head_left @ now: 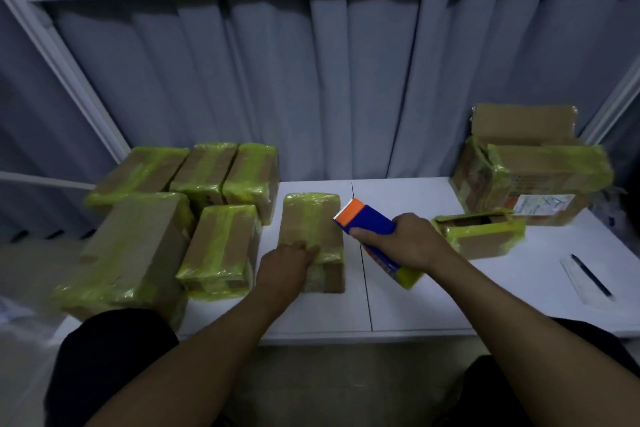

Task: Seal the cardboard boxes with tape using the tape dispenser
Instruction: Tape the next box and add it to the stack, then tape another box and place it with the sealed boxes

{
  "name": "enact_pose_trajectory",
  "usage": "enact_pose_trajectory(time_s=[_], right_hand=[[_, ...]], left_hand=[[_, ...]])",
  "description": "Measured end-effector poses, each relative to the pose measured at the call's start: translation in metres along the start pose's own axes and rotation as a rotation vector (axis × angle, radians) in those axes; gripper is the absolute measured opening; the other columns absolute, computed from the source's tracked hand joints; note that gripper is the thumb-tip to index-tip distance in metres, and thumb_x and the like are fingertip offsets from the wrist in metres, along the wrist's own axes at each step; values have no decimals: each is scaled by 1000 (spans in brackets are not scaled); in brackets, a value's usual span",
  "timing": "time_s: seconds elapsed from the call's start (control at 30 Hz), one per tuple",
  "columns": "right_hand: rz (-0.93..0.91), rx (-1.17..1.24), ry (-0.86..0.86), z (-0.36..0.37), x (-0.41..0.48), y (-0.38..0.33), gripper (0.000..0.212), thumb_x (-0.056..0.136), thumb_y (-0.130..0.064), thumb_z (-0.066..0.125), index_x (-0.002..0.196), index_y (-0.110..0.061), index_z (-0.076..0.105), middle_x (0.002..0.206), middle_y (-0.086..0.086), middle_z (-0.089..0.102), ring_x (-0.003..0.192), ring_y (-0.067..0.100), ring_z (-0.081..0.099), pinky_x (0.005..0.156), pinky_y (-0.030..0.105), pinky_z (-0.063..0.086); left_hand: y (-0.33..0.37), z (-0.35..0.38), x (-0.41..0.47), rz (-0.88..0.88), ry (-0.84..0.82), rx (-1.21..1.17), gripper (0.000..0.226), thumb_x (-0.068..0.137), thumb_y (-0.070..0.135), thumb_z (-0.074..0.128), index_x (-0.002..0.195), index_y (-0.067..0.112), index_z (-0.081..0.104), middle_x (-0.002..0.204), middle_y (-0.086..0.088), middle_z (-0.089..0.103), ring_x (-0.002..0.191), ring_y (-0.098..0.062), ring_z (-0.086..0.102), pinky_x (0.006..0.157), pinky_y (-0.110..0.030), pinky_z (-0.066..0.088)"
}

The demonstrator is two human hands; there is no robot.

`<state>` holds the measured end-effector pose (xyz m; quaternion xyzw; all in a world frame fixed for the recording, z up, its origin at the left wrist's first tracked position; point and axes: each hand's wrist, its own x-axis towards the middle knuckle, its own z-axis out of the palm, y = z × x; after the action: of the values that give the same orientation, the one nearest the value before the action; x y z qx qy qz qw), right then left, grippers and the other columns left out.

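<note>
A small cardboard box [311, 222] with yellow-green tape along its top lies in the middle of the white table [450, 288]. My left hand [287, 262] rests flat on the box's near end, fingers laid on the tape. My right hand [405, 241] grips a blue tape dispenser [370, 222] with an orange toothed cutter, held just right of the box and a little above the table. The yellow tape roll shows under my wrist. No tape strand is visible between dispenser and box.
Several taped boxes [214, 246] are packed together at the left. A small box with an open top [481, 232] sits right of my right hand. A large open carton [526, 170] stands at the back right. A pen and ruler [588, 276] lie near the right edge.
</note>
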<state>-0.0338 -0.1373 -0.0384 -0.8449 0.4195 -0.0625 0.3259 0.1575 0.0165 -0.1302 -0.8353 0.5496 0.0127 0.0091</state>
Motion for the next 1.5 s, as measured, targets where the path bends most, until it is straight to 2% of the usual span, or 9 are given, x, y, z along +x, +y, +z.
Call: enact_pose_trajectory(time_s=[0.1,0.2,0.33,0.57,0.83,1.0,1.27,1.37,1.5], right_hand=[[-43,9,-18,-5,23,-9,66,80,-74,66,105,-13,59,80,-6,62,76,9,63,57,18,44],[-43,28,-15,2,49,-7,62,83,-70,66,108,-14,57,82,-7,61,76,9,62,57,17,45],[-26,18,-11,15,84,-2,66,79,-76,65,104,-15,59,83,-5,64,76,11,66,55,18,46],[-18,17,-7,27,112,-6,63,76,-78,67,97,-19,55,86,-4,65,76,10,65,57,19,49],[-15,27,10,1,96,2,58,81,-73,66,100,-20,54,83,-7,63,74,9,63,59,19,49],[70,54,63,-50,64,36,59,81,-72,68,90,-14,60,78,-1,64,75,12,65,58,23,48],[276,186,177,-115,25,132,64,78,-74,69,86,-10,68,75,4,67,71,16,66,55,24,43],[330,188,200,-128,19,163,60,79,-72,69,75,-13,65,70,3,65,68,14,64,54,25,39],[387,166,210,-132,19,197,60,78,-74,68,73,-15,59,73,3,62,69,15,62,54,25,38]], left_hand=[[-4,-9,29,-61,2,20,34,98,35,49,132,33,55,130,-2,57,109,-28,64,86,-42,55],[-21,-6,61,-121,17,-65,36,102,26,45,137,29,55,141,-4,52,122,-29,56,99,-39,48],[-35,-9,101,-72,-29,10,49,103,22,40,151,29,36,160,-4,28,140,-26,39,113,-38,29],[-64,1,154,-129,-130,24,78,93,5,54,157,26,15,164,-6,14,148,-25,24,112,-43,36],[-61,-7,155,-181,-102,166,85,95,29,50,158,16,-4,166,-6,-3,152,-32,-4,121,-50,4],[10,-12,148,45,12,-43,46,101,34,46,145,20,45,155,0,36,141,-23,34,118,-33,26],[177,-14,166,239,-59,-487,53,95,46,60,143,23,50,149,4,46,135,-14,44,105,-18,29],[219,-9,178,225,-145,-523,63,93,41,65,148,19,42,154,0,40,139,-19,39,110,-26,30],[254,9,189,286,-139,-575,58,85,35,69,139,30,50,134,1,59,118,-24,59,95,-35,50]])
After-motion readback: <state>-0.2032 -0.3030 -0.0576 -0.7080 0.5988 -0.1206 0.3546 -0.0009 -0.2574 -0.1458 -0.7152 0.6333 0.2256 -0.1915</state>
